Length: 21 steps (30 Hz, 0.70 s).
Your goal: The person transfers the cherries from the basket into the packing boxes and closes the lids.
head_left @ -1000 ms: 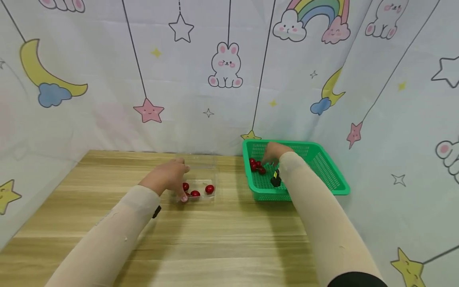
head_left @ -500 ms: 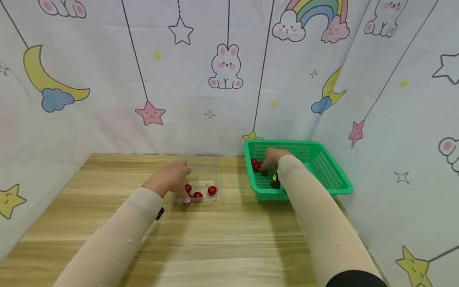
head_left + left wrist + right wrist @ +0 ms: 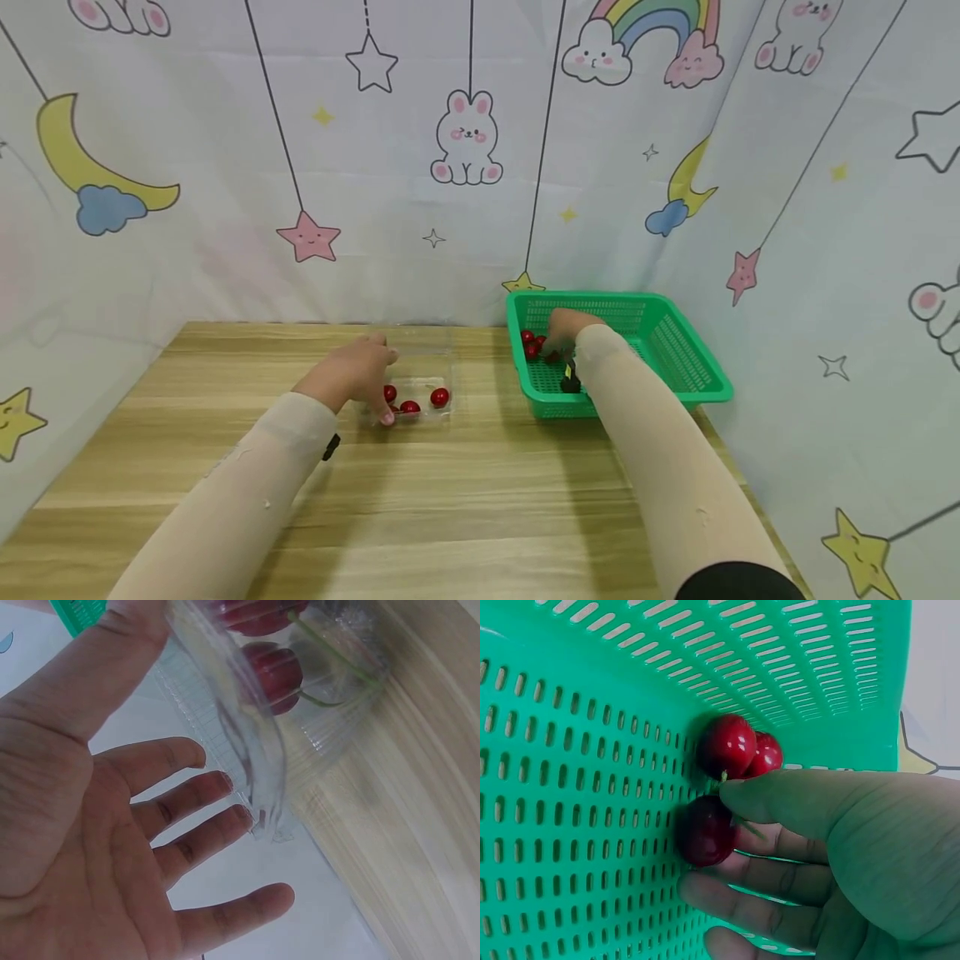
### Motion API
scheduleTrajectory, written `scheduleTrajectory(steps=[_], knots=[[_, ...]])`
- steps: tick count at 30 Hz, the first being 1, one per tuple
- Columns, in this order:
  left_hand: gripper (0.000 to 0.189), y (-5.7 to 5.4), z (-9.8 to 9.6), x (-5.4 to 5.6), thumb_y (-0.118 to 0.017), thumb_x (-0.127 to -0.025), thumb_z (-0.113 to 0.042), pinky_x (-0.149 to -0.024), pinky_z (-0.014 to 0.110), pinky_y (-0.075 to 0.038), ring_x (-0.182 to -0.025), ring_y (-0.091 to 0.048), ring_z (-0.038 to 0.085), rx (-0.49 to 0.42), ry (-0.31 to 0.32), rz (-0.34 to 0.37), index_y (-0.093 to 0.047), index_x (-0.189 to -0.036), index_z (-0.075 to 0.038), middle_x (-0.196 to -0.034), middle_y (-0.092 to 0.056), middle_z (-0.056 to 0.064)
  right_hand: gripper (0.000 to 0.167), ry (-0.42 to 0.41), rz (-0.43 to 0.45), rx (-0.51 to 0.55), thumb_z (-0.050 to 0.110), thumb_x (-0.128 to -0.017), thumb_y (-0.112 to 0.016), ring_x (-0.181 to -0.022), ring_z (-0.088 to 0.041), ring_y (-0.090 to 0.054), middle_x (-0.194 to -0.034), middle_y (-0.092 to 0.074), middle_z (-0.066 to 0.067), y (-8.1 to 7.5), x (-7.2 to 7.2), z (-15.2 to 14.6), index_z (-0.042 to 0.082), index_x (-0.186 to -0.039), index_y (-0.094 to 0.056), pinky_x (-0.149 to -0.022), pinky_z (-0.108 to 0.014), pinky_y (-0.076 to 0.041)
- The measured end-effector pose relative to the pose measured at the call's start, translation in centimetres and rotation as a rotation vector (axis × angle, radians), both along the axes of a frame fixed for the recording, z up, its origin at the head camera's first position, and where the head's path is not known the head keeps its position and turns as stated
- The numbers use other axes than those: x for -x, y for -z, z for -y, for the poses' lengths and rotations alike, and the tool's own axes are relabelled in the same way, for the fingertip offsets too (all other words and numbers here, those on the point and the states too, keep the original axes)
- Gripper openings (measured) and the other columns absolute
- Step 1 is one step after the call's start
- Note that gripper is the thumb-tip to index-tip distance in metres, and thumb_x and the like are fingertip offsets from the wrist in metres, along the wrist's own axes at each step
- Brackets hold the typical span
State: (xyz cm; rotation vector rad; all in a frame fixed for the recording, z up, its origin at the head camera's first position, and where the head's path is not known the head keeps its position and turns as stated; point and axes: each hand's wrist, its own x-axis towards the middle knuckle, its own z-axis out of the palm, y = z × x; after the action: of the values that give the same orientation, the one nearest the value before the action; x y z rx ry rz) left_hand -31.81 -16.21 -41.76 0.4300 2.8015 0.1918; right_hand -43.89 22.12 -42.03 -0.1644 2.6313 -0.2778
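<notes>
My left hand is at the left side of a clear plastic box with its lid raised at the back. Several red cherries with green stems lie inside. In the left wrist view the fingers are spread and fairly straight, tips against the box's edge, while the thumb reaches its near corner. My right hand is down in a green basket. Thumb and fingers pinch a dark red cherry at its stem, close to the slotted basket wall. Other cherries sit right beside it.
The wooden tabletop stretches in front of both containers. A patterned cloth wall stands behind the table, and another closes in on the right near the basket. A small black device shows at the right wrist.
My right hand has lowered slightly toward the cherries in the basket, and its fingers have closed in on one. The left hand has stayed at the plastic box.
</notes>
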Motion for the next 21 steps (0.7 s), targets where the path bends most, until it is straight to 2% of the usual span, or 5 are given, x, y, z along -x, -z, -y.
scheduleTrajectory(steps=[5, 9, 12, 17, 21], knots=[[0.122, 0.0, 0.1, 0.1, -0.11, -0.07, -0.049, -0.121, 0.066, -0.054, -0.15, -0.055, 0.044, -0.004, 0.003, -0.003, -0.054, -0.169, -0.005, -0.159, -0.056, 0.022, 0.031, 0.0, -0.01, -0.016, 0.019, -0.105, -0.079, -0.068, -0.018, -0.066, -0.079, -0.07, -0.006, -0.4, -0.5, 0.3, 0.013, -0.078, -0.066, -0.064, -0.034, -0.056], [0.122, 0.0, 0.4, 0.1, -0.111, -0.069, -0.048, -0.121, 0.066, -0.054, -0.151, -0.055, 0.044, -0.012, 0.001, -0.011, -0.054, -0.169, -0.006, -0.159, -0.056, 0.022, 0.027, 0.017, 0.015, -0.038, 0.016, -0.103, -0.081, -0.065, -0.019, -0.058, -0.077, -0.068, -0.004, -0.1, 0.1, 0.3, 0.012, -0.078, -0.072, -0.06, -0.034, -0.053], [0.122, 0.1, 0.4, 0.2, -0.111, -0.069, -0.047, -0.12, 0.065, -0.054, -0.15, -0.056, 0.044, -0.018, 0.0, -0.013, -0.055, -0.169, -0.005, -0.159, -0.056, 0.021, 0.032, 0.024, 0.027, -0.049, 0.011, -0.102, -0.08, -0.065, -0.018, -0.055, -0.077, -0.066, -0.004, 0.2, 0.7, 0.1, 0.015, -0.072, -0.069, -0.059, -0.034, -0.051], [0.121, 0.5, 0.3, 0.2, -0.111, -0.07, -0.048, -0.122, 0.063, -0.054, -0.149, -0.056, 0.044, -0.013, 0.016, -0.011, -0.055, -0.168, -0.005, -0.158, -0.057, 0.022, 0.033, -0.021, 0.043, -0.038, 0.008, -0.102, -0.078, -0.07, -0.017, -0.065, -0.081, -0.071, -0.003, 0.2, 1.1, -0.5, 0.016, -0.071, -0.069, -0.063, -0.031, -0.058], [0.121, 0.4, 0.4, 0.0, -0.111, -0.069, -0.047, -0.122, 0.064, -0.053, -0.149, -0.057, 0.045, -0.011, 0.013, -0.016, -0.056, -0.167, -0.004, -0.157, -0.058, 0.022, 0.034, -0.066, 0.007, -0.013, 0.007, -0.103, -0.074, -0.08, -0.02, -0.075, -0.083, -0.073, -0.007, -1.2, 0.5, -0.6, 0.016, -0.071, -0.067, -0.065, -0.031, -0.057]])
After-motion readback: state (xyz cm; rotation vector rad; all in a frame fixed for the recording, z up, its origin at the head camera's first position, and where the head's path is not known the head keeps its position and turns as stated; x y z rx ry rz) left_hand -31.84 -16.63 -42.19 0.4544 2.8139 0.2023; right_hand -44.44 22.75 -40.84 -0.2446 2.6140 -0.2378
